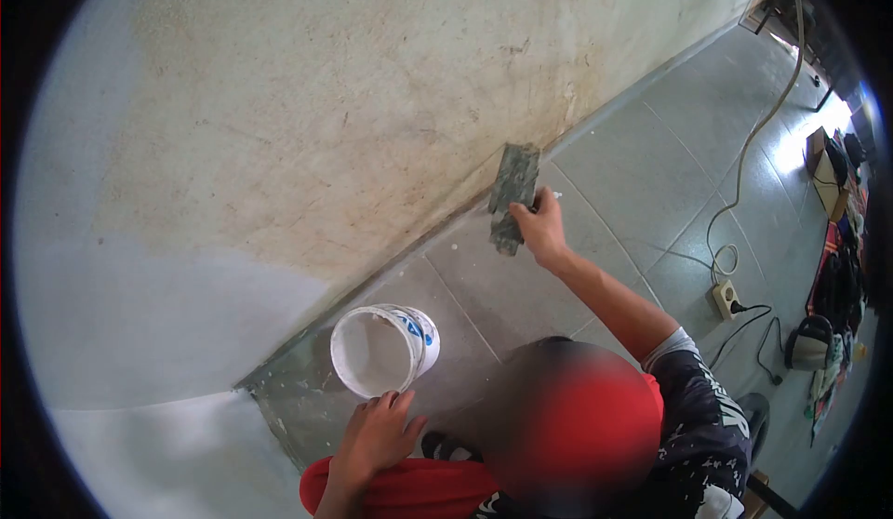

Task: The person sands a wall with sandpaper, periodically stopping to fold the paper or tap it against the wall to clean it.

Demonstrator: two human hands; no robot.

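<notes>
My right hand (542,229) is closed on a plastering trowel (514,179). Grey, plaster-smeared metal shows along its long blade, which is held close to the foot of the wall (372,128), where wall and floor meet. My left hand (379,435) is over the red-trousered knee (419,489), its fingers stretched out and fingertips right at the rim of a white plastic bucket (429,338). Pale material coats the inside of this bucket, which stands on the floor near the wall.
Grey floor tiles (595,193) run along the wall. To the right lie a white extension socket (725,301) with its cable (741,161), an electric kettle (807,342), and a cardboard box (826,177) beside piled cloths. A blurred red cap (595,417) fills the lower middle.
</notes>
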